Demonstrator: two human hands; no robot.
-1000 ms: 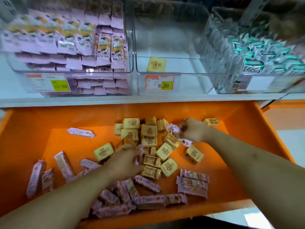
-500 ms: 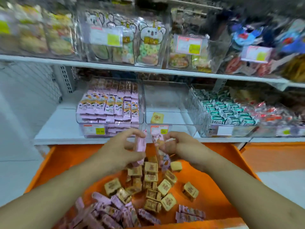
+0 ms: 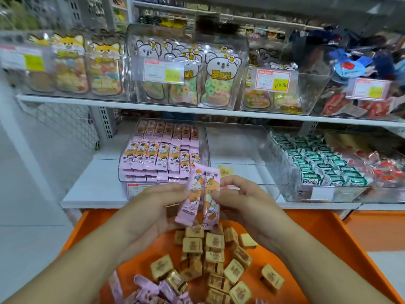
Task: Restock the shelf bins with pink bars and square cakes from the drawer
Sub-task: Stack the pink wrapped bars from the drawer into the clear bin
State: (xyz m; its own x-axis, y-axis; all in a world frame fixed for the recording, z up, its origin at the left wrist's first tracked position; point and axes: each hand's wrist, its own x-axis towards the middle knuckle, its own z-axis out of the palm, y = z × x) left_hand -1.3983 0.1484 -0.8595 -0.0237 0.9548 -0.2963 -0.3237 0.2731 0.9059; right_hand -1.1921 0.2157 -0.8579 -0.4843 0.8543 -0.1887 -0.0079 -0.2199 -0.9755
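Head view: left hand [image 3: 153,207] and right hand [image 3: 243,200] pinch pink bars [image 3: 200,196].

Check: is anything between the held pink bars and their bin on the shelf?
Nothing visible blocks the way. Both hands hold the two pink bars just in front of the pink-bar bin, whose top is open; it is already nearly full.

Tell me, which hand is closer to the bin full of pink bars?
Left. The left hand is just below the front of the pink bar bin; the right hand sits further right, under the nearly empty bin.
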